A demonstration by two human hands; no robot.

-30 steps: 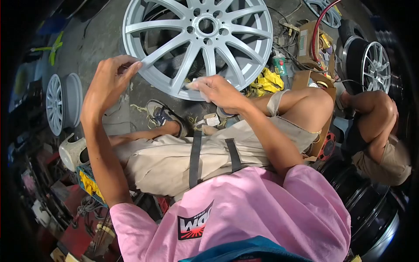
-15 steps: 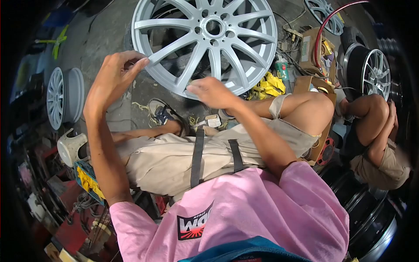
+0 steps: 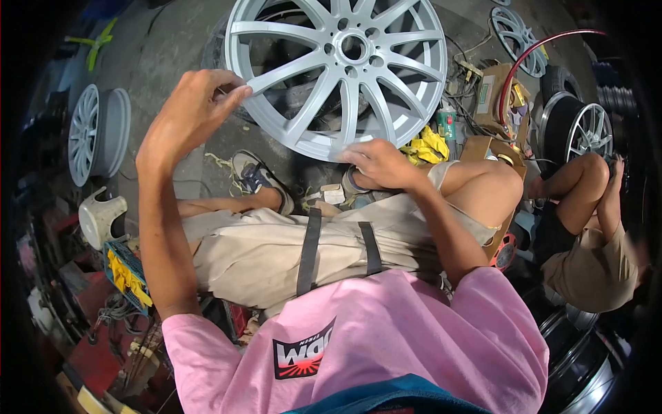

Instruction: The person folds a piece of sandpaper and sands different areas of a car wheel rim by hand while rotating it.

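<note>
A grey multi-spoke wheel rim [image 3: 296,135] lies face up in front of me. At its left edge is my left hand [image 3: 196,103], thumb and fingers closed on the lip. My right hand [image 3: 381,163] is at the near edge, its fingers bent together and touching the rim. Whatever is between those fingertips, if anything, is hidden and slightly blurred. Part of a dark tyre [image 3: 219,58] shows under the rim's left side.
Another grey rim [image 3: 84,134] stands at the left, near a white stool [image 3: 100,219]. To the right are a cardboard box [image 3: 491,90], yellow cloth [image 3: 429,146], a red hose [image 3: 514,76] and a black-barrelled wheel [image 3: 586,134]. Another person [image 3: 586,255] sits at the far right.
My right hand has slid rightward along the rim's near edge. My left hand keeps its place on the left lip. The whole view has shifted slightly.
</note>
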